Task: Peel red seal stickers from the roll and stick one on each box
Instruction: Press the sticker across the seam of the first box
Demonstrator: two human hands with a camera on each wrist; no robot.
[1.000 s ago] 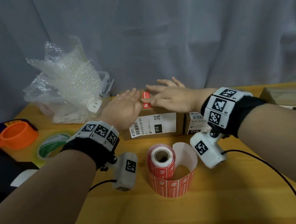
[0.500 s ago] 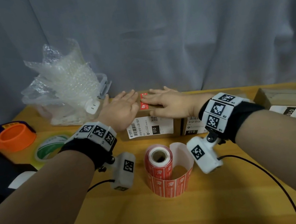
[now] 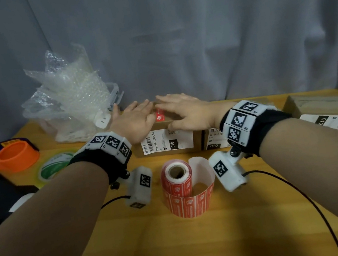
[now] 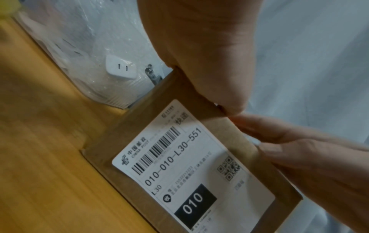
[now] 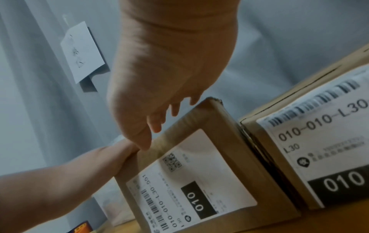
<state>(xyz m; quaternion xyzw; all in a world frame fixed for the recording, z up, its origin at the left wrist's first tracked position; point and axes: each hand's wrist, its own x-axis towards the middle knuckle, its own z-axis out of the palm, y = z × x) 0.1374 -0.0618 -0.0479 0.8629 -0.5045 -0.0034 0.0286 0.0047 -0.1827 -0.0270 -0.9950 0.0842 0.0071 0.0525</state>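
Head view: red sticker [image 3: 160, 115] lies on box [image 3: 187, 140] top at the tabletop's [image 3: 204, 244] far side. Left hand [image 3: 134, 122] and right hand [image 3: 185, 112] flat, fingers straight, flanking it. Advice: smooth from centre outward, press corners firmly.

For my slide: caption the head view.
Both hands, left hand and right hand, press flat beside a red seal sticker on the box.

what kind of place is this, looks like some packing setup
Probably a small parcel-packing desk: cardboard boxes carrying shipping labels, a roll of red seal stickers, plus bubble wrap and packing tape on a wooden table.
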